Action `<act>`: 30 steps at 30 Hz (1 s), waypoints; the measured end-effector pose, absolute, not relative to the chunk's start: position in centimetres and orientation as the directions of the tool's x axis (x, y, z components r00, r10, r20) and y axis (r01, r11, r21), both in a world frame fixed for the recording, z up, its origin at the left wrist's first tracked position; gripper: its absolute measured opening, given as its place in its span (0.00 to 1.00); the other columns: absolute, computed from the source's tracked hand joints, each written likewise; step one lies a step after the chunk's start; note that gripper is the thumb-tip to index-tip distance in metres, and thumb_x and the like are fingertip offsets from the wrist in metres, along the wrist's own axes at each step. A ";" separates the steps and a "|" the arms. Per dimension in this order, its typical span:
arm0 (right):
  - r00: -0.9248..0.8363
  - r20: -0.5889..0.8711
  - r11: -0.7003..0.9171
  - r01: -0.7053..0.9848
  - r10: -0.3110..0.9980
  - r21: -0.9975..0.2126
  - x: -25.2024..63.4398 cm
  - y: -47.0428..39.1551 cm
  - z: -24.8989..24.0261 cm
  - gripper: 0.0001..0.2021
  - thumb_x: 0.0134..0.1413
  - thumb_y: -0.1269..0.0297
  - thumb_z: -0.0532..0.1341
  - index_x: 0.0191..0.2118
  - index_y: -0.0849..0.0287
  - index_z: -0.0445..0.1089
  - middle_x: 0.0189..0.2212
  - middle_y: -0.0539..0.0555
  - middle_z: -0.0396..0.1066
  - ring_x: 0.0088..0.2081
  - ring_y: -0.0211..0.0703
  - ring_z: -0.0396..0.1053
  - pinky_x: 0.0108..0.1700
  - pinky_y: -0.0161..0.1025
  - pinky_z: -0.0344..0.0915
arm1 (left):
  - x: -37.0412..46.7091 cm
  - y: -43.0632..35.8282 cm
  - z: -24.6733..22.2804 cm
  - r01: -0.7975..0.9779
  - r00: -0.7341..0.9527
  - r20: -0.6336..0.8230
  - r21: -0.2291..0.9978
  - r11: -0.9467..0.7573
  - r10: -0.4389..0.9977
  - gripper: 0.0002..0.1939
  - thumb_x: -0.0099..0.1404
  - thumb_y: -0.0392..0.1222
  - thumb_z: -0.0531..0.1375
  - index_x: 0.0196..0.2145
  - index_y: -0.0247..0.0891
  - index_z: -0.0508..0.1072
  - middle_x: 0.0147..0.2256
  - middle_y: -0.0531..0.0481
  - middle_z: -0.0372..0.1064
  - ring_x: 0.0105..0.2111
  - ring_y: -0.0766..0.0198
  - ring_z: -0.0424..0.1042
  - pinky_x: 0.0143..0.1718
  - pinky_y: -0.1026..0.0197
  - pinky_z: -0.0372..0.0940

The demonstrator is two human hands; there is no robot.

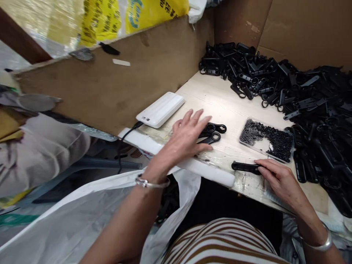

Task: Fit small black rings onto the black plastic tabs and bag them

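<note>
As I stand here and look from the left side, I see a yellow plastic bag (156, 14) behind a brown board (110, 84); it carries black characters and blue lettering, but I cannot read them surely. Before the board lies a white box (162, 109) with a black cable (120, 150) plugged in. Next comes the person's left hand (185, 135), slightly blurred, its fingers spread wide, over a few ring-ended parts (216, 137); whether it touches them I cannot tell. Further to the right, near the front edge of the table (198, 91), is a black piece (244, 167), long, narrow and a little shiny, with a rounded left end. The right hand (277, 176) pinches its other end between thumb and fingers, quite closed. Just behind this stands a clear tray (262, 145) of tiny dark bits (280, 141). A large heap (275, 79) of similar black parts fills the far right.
</note>
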State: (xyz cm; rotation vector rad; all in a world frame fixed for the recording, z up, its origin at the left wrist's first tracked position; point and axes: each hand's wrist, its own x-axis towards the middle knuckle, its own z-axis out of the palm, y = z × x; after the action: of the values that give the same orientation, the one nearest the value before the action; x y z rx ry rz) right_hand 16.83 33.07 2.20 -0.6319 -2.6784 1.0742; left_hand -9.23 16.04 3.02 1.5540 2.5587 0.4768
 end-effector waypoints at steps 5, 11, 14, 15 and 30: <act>-0.884 0.044 0.642 0.303 0.465 -0.704 16.8 33.0 2.5 0.14 0.64 0.62 0.54 0.45 0.59 0.75 0.43 0.59 0.74 0.45 0.48 0.72 0.50 0.46 0.68 | -11.9 17.0 2.6 0.838 -0.297 -0.138 0.437 0.327 0.945 0.35 0.65 0.49 0.60 0.65 0.39 0.53 0.63 0.39 0.56 0.61 0.50 0.59 0.60 0.50 0.58; -0.848 0.008 0.628 0.387 0.531 -0.675 16.7 34.1 3.2 0.13 0.62 0.60 0.56 0.43 0.58 0.76 0.38 0.56 0.76 0.34 0.45 0.74 0.44 0.44 0.70 | -11.3 18.9 2.9 0.871 -0.143 -0.106 0.459 0.176 0.984 0.31 0.64 0.43 0.59 0.63 0.41 0.58 0.63 0.43 0.58 0.60 0.53 0.61 0.60 0.52 0.58; -0.815 0.059 0.672 0.432 0.577 -0.602 16.0 35.7 3.8 0.11 0.62 0.60 0.57 0.41 0.56 0.76 0.37 0.54 0.76 0.31 0.44 0.73 0.41 0.42 0.69 | -11.7 19.0 2.7 0.900 -0.129 -0.100 0.407 0.159 0.987 0.31 0.64 0.44 0.60 0.63 0.42 0.58 0.63 0.42 0.57 0.63 0.51 0.57 0.62 0.45 0.53; -0.811 0.093 0.707 0.440 0.577 -0.554 15.6 36.3 4.0 0.10 0.61 0.62 0.57 0.41 0.56 0.76 0.38 0.54 0.76 0.34 0.45 0.73 0.42 0.42 0.68 | -11.6 19.0 2.7 0.911 -0.148 -0.076 0.377 0.166 0.986 0.31 0.64 0.44 0.61 0.63 0.43 0.58 0.63 0.41 0.56 0.64 0.49 0.54 0.63 0.41 0.49; -0.846 -0.054 0.842 0.533 0.530 -0.086 10.6 38.9 4.4 0.08 0.60 0.69 0.56 0.36 0.56 0.74 0.37 0.56 0.72 0.37 0.47 0.68 0.33 0.38 0.56 | -3.0 20.0 4.3 0.941 0.167 0.161 0.268 -0.206 0.973 0.07 0.67 0.32 0.57 0.30 0.36 0.70 0.31 0.49 0.69 0.37 0.59 0.64 0.40 0.55 0.52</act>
State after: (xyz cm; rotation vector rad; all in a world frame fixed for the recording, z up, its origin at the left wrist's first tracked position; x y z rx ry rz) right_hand 10.64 38.90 4.44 -0.8779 -3.0421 0.1546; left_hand -3.00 19.96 4.29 2.3160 1.9089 0.4542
